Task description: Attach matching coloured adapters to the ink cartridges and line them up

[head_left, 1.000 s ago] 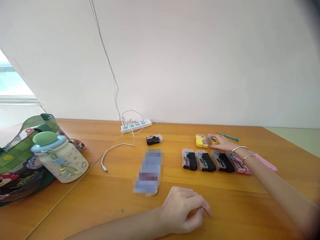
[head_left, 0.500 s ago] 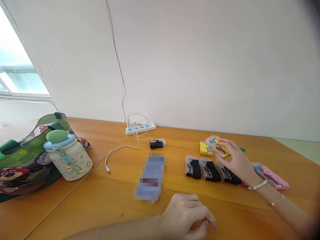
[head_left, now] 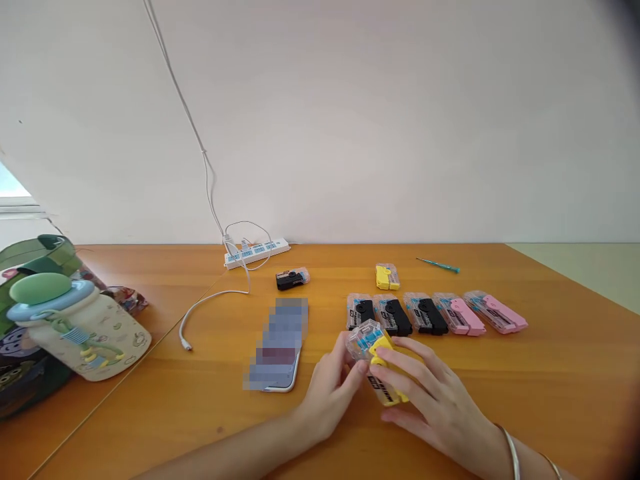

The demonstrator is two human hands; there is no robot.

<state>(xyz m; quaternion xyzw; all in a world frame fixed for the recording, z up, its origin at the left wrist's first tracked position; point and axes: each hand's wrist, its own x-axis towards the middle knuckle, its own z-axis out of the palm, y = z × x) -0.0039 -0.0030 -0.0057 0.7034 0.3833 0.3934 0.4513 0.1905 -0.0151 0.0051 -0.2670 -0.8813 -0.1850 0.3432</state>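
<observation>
Both my hands meet over the near middle of the wooden table. My right hand grips a yellow ink cartridge with a clear plastic end, fingers wrapped over it. My left hand pinches the same cartridge from the left side. Just beyond lies a row of cartridges: three black ones and two pink ones. A second yellow cartridge lies behind the row, and a lone black cartridge sits farther left.
A phone lies left of my hands. A white power strip with a loose white cable sits by the wall. A teal screwdriver lies at the back right. A bottle and a green bag are at the left.
My right hand picked up a yellow cartridge from the back of the table and brought it near. My left hand rose from its loose fist and took hold of it too.
</observation>
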